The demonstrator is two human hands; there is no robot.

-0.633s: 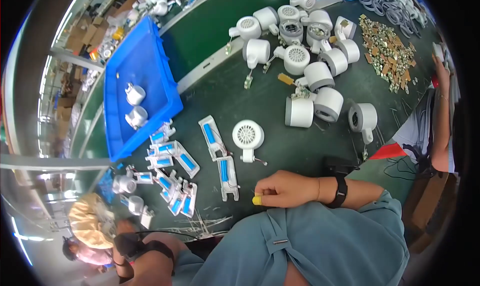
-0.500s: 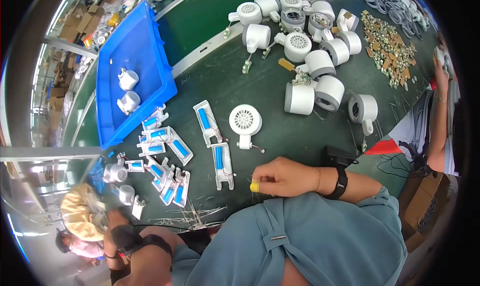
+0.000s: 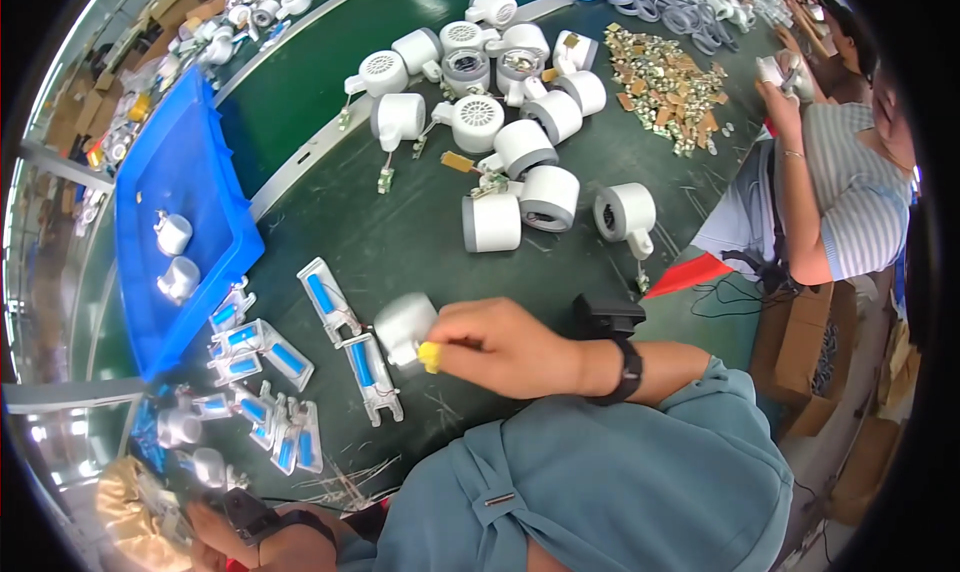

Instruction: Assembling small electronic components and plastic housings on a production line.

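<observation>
My right hand, with yellow wrapping on a fingertip, is closed at the edge of a white round fan housing. The housing is blurred and tipped, its grille turned out of view. Just left of it lie two white handle shells with blue battery cells, a nearer one and a farther one. My left hand is low at the left edge, near small white housings; its fingers are too unclear to read.
A blue tray holding two white parts stands at the left. More battery shells lie below it. White housings cluster at the back, beside a pile of small circuit boards. A co-worker sits at the right.
My right hand has reached left to the fan housing and taken hold of it; the housing has tipped from lying grille-up. The whole view has shifted, so the table contents appear farther left.
</observation>
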